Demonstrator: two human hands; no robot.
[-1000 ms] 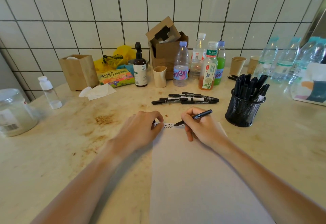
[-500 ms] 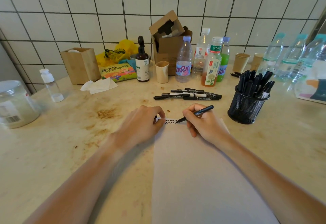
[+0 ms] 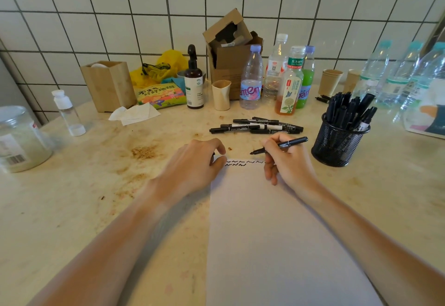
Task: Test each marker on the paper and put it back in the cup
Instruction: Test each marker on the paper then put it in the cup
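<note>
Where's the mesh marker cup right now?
In the head view the black mesh cup stands on the counter at right, just right of the right hand and its marker.

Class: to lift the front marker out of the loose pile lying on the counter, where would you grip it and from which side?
Pinch the front marker at mid-barrel from above: it lies flat, with its left half clear of the pile.

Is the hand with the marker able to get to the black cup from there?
Probably yes. The right hand with the marker is just left of the mesh cup, with only bare counter between them.
</note>
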